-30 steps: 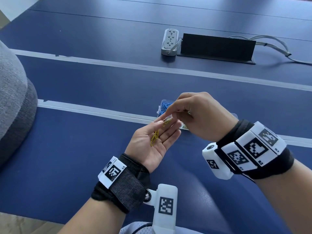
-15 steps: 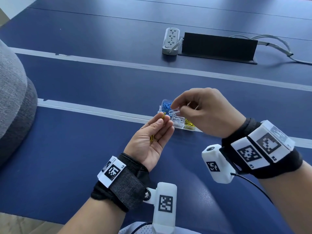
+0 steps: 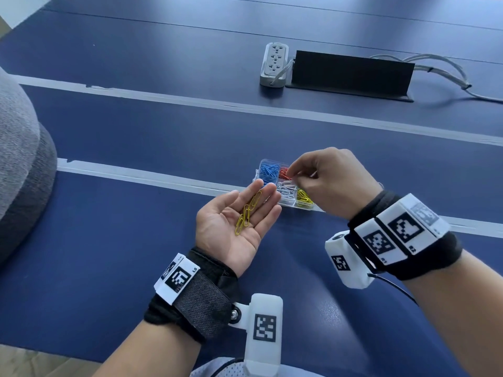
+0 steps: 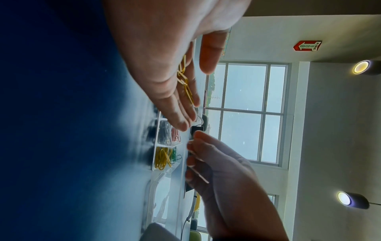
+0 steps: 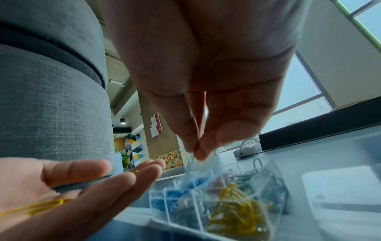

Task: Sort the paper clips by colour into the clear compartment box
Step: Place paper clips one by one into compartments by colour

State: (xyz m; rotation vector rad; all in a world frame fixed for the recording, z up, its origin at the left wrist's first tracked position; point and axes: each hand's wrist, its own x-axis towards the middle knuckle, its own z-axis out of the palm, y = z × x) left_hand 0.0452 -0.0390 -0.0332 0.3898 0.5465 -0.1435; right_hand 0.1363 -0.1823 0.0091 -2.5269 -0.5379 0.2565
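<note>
My left hand (image 3: 261, 210) lies palm up and open just in front of the clear compartment box (image 3: 288, 206). A short chain of yellow paper clips (image 3: 246, 216) rests along its fingers and palm, also visible in the left wrist view as yellow clips (image 4: 184, 81). My right hand (image 3: 292, 174) hovers over the box's middle, thumb and forefinger pinched (image 5: 195, 146) on a pale clip (image 5: 189, 164) that hangs blurred below them. The box (image 5: 276, 203) holds blue (image 3: 268, 171), red (image 3: 284, 172), white (image 3: 285, 195) and yellow (image 3: 303, 198) clips in separate compartments, and green ones (image 5: 243, 179) too.
The box stands on a blue table crossed by grey tape stripes (image 3: 136, 178). A white power strip (image 3: 273, 63), a black panel (image 3: 351, 72) and grey cables (image 3: 435, 69) lie at the back. A grey cushion (image 3: 19, 159) is at the left. A clear lid (image 5: 340, 187) lies right of the box.
My right hand pulled a pale clip away from the clips in my left hand and carried it over the box. My left fingers flattened out, showing the yellow chain.
</note>
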